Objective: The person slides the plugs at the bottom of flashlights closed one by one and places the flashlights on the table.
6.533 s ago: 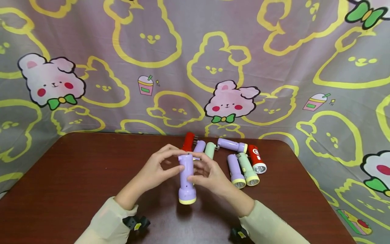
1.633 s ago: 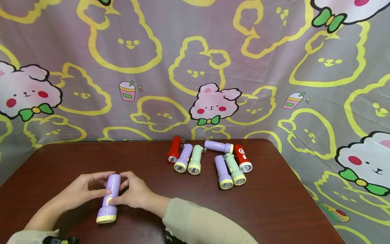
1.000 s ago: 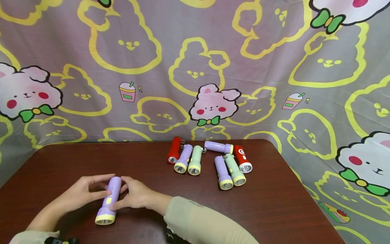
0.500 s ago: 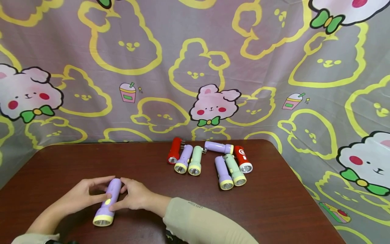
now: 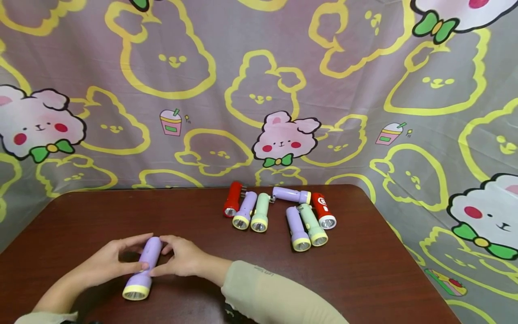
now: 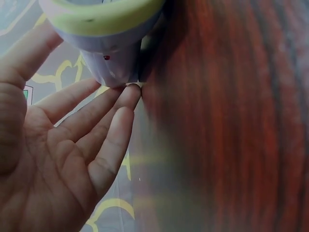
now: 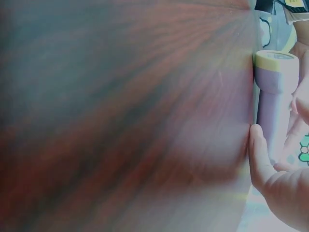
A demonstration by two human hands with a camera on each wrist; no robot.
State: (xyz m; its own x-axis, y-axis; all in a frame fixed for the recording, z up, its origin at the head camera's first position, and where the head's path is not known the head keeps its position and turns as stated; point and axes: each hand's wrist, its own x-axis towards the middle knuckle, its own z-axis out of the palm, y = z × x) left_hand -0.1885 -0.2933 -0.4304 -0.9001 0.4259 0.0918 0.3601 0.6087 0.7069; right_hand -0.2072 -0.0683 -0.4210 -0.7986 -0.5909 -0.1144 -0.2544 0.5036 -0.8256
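A lilac flashlight [image 5: 150, 253] with a yellow rim is at the front left of the table, its lens end toward me. My left hand [image 5: 101, 264] pinches it from the left, thumb on top of the body where the switch is now hidden, fingertips at the tail. From the right, my right hand [image 5: 184, 257] holds it too, thumb against its side. In the left wrist view, the flashlight [image 6: 106, 38] shows its lens rim and a small red dot above the fingers. The right wrist view shows the flashlight [image 7: 275, 101] close along the tabletop.
At the back of the dark wood table [image 5: 376, 279] lie a red flashlight [image 5: 233, 200], a lilac one [image 5: 246, 209] and a green one [image 5: 262, 211]. A second group to their right includes another red flashlight [image 5: 323, 210]. A patterned curtain [image 5: 226, 103] hangs behind.
Both hands have carried the flashlight from the table's middle to the front left. Its lens end has tipped up toward me, and my left thumb has slid onto the yellow switch.
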